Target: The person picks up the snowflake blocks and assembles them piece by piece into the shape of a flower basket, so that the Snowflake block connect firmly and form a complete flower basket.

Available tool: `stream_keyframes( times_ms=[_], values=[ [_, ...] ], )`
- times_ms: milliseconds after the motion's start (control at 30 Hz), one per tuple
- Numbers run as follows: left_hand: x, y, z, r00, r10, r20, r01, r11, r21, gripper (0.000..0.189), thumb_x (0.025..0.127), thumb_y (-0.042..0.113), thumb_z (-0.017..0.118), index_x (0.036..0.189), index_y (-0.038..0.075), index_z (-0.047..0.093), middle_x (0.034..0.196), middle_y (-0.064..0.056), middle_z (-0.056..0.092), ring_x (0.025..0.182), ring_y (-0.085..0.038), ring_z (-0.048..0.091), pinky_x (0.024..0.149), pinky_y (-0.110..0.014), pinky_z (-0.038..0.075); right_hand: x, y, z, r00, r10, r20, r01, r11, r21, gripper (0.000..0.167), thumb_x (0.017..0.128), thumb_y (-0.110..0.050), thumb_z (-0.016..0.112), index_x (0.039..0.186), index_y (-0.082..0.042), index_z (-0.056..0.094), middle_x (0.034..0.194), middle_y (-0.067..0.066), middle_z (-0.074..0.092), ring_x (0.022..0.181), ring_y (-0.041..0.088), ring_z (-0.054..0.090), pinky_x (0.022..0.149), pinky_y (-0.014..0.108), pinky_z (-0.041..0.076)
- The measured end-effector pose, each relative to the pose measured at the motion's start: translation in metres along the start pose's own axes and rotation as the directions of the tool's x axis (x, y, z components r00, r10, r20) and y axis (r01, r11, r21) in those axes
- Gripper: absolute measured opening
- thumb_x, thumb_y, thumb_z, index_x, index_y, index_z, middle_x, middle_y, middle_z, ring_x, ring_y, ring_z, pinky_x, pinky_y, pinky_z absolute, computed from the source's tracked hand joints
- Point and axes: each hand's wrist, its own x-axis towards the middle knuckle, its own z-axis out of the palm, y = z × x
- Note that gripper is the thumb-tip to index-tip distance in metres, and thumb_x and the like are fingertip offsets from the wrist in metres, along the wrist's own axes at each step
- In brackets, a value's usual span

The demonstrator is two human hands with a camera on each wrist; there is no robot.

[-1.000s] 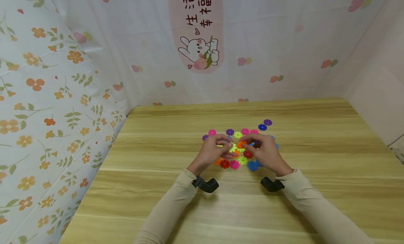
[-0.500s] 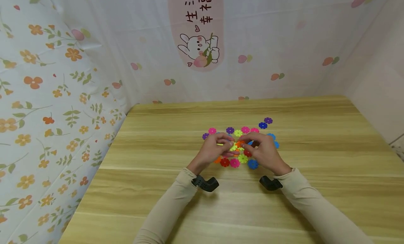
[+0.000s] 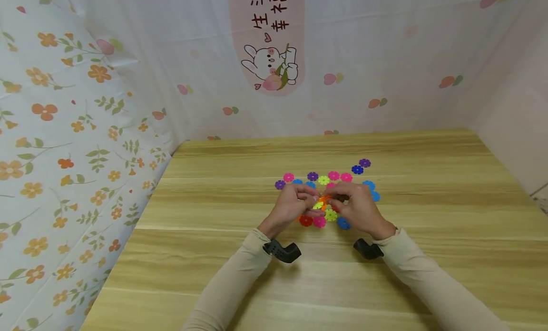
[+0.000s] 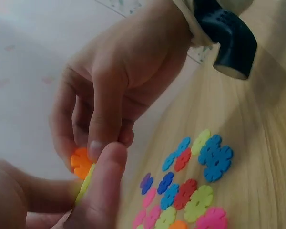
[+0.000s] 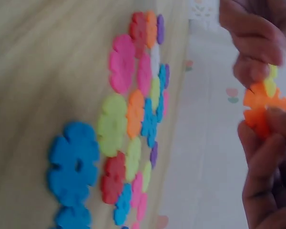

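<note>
In the head view both hands meet over a spread of flower-shaped plastic discs. My left hand (image 3: 292, 206) pinches a yellow snowflake disc (image 3: 318, 205) between thumb and fingers. An orange snowflake disc (image 5: 263, 107) is pinched by my right hand (image 3: 358, 205). The right wrist view shows the two discs meeting edge to edge at an angle, raised off the table. In the left wrist view the yellow one appears edge-on, close against the orange, and the left thumb covers much of it.
Several loose discs lie around and under the hands, among them a red disc (image 3: 306, 220), a blue disc (image 3: 343, 222) and a purple disc (image 3: 365, 163) at the far right. The wooden table (image 3: 205, 188) ends at a patterned cloth (image 3: 368, 60).
The orange and yellow discs have come together, with the yellow tilted flatter and both slightly lower. My left hand has shifted slightly right and down; both hands keep their pinch.
</note>
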Motion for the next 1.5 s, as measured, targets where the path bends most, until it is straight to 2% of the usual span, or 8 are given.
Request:
stream_keyframes(
  times_ms=[200,400,500,667,867,1000,1200,1500],
  values=[
    [-0.003,-0.004,-0.009,0.997,-0.011,0.073,0.006,0.997,0.077,0.018,0.091,0.009,0.060,0.108,0.003,0.059,0.097,-0.024,0.066,0.081,-0.037,0.066,0.076,-0.050,0.051,0.007,0.007,-0.006,0.996,0.069,0.065,-0.069,0.998,0.005,0.018,0.079,0.002,0.071,0.094,-0.008,0.070,0.087,-0.002,0.068,0.074,0.013,0.063,0.063,0.031,0.053],
    [-0.004,-0.008,-0.017,0.989,0.076,0.125,-0.086,0.993,0.079,0.023,0.093,0.008,0.057,0.115,0.004,0.060,0.094,-0.026,0.064,0.086,-0.043,0.063,0.078,-0.045,0.051,0.003,0.017,-0.010,0.985,0.123,0.118,-0.118,0.992,-0.050,0.017,0.079,-0.001,0.072,0.095,-0.006,0.068,0.087,0.004,0.067,0.076,0.013,0.061,0.061,0.027,0.052],
    [-0.004,-0.008,-0.022,0.989,0.094,0.116,-0.104,0.991,0.083,0.023,0.093,0.008,0.056,0.116,0.002,0.060,0.095,-0.026,0.064,0.087,-0.044,0.062,0.078,-0.046,0.051,0.000,0.021,-0.009,0.973,0.107,0.205,-0.084,0.990,-0.114,0.015,0.077,0.000,0.073,0.091,-0.005,0.068,0.083,0.002,0.066,0.073,0.012,0.060,0.059,0.026,0.051],
    [-0.005,-0.007,-0.025,0.993,0.082,0.085,-0.088,0.994,0.069,0.024,0.092,0.008,0.059,0.114,-0.001,0.060,0.096,-0.018,0.066,0.085,-0.037,0.065,0.079,-0.051,0.049,-0.002,0.020,-0.004,0.938,0.107,0.331,-0.016,0.964,-0.266,0.019,0.072,-0.002,0.078,0.088,-0.007,0.069,0.082,0.000,0.064,0.073,0.017,0.057,0.064,0.031,0.049],
    [-0.005,-0.007,-0.026,0.993,0.082,0.083,-0.088,0.994,0.060,0.023,0.090,0.007,0.061,0.112,-0.001,0.059,0.094,-0.017,0.066,0.086,-0.040,0.064,0.079,-0.051,0.049,-0.003,0.022,0.005,0.911,0.071,0.406,0.063,0.950,-0.307,0.023,0.068,0.003,0.079,0.086,-0.006,0.067,0.072,-0.002,0.056,0.065,0.013,0.045,0.058,0.027,0.041],
    [-0.005,-0.007,-0.026,0.993,0.062,0.099,-0.069,0.995,0.070,0.023,0.089,0.008,0.063,0.110,-0.001,0.060,0.094,-0.017,0.067,0.087,-0.043,0.063,0.079,-0.052,0.049,-0.003,0.024,0.008,0.908,0.072,0.413,0.078,0.939,-0.336,0.025,0.067,0.003,0.079,0.086,-0.007,0.067,0.076,-0.003,0.059,0.068,0.014,0.049,0.061,0.027,0.044],
    [-0.006,-0.007,-0.026,0.997,0.032,0.073,-0.039,0.994,0.100,0.022,0.087,0.007,0.066,0.107,0.000,0.061,0.090,-0.015,0.067,0.085,-0.043,0.063,0.076,-0.049,0.051,-0.001,0.022,0.008,0.912,0.079,0.402,0.066,0.940,-0.335,0.029,0.065,0.006,0.080,0.086,-0.010,0.066,0.085,-0.002,0.058,0.071,0.015,0.050,0.062,0.029,0.047],
    [-0.006,-0.009,-0.027,0.995,0.045,0.090,-0.049,0.998,0.043,0.022,0.089,0.005,0.062,0.108,-0.002,0.059,0.091,-0.019,0.067,0.088,-0.042,0.063,0.077,-0.049,0.050,-0.002,0.022,0.005,0.912,0.108,0.397,0.012,0.957,-0.289,0.029,0.068,0.015,0.069,0.083,-0.009,0.070,0.085,-0.004,0.059,0.079,0.016,0.055,0.069,0.031,0.050]
  ],
)
